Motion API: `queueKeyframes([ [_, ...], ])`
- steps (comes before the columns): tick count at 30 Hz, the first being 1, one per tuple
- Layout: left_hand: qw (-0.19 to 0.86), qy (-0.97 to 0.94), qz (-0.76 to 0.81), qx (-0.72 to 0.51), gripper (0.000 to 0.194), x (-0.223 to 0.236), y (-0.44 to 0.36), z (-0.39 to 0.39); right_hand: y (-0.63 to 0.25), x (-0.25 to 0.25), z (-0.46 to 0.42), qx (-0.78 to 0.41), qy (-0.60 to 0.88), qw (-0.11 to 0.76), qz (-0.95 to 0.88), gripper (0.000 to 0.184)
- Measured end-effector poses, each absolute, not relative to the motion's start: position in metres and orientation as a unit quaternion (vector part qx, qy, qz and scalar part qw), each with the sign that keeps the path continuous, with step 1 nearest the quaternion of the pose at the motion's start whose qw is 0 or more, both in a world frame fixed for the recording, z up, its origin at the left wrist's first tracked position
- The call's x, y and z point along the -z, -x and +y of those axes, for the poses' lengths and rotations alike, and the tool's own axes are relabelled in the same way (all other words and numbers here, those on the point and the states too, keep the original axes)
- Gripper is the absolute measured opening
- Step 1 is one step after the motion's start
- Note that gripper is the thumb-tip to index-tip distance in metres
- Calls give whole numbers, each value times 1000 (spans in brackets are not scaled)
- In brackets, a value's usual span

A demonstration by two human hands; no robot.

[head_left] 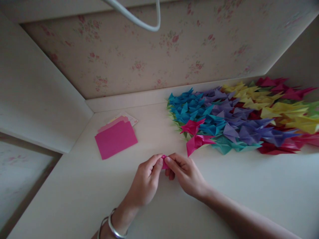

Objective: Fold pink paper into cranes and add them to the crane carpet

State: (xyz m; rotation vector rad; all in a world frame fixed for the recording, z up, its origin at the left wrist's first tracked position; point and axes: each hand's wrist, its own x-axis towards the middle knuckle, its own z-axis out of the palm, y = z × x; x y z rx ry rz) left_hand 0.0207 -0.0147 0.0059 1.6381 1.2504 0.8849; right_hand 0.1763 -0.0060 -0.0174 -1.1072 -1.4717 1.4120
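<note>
A small piece of folded pink paper (164,163) is held between my two hands, above the white desk. My left hand (147,181) pinches its left side between thumb and fingers. From the other side, my right hand (185,174) grips it the same way, its thumb pressed on the paper. Most of the folded paper is hidden by my fingers, so its full shape cannot be made out. Just beyond my right hand lie two pink folded paper cranes (198,141), at the near left corner of a large group of cranes.
Paper cranes in blue (185,108), purple (249,129), yellow (286,113) and other colours cover the right rear of the white desk (74,199). A stack of pink paper sheets (116,141) lies at left. A white cable (139,21) hangs above, before the floral wall.
</note>
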Motion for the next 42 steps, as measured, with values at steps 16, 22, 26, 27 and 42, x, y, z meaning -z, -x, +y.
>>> queueKeyframes([
  [16, 446, -618, 544, -351, 26, -3, -19, -15, -178, 18, -7, -525, 434, 349, -643, 40],
  [22, 425, -606, 560, -372, 30, 0, -14, -15, -177, 10, -6, -605, 385, 324, -617, 42],
  [26, 435, -593, 556, -387, 29, 5, -15, -15, -177, 8, -6, -612, 380, 326, -612, 45],
  [27, 441, -587, 555, -391, 29, 5, -15, -14, -177, 8, -6, -610, 382, 330, -610, 45],
  [42, 534, -545, 522, -382, 41, -3, -14, -15, -183, 5, 2, -741, 351, 370, -437, 38],
])
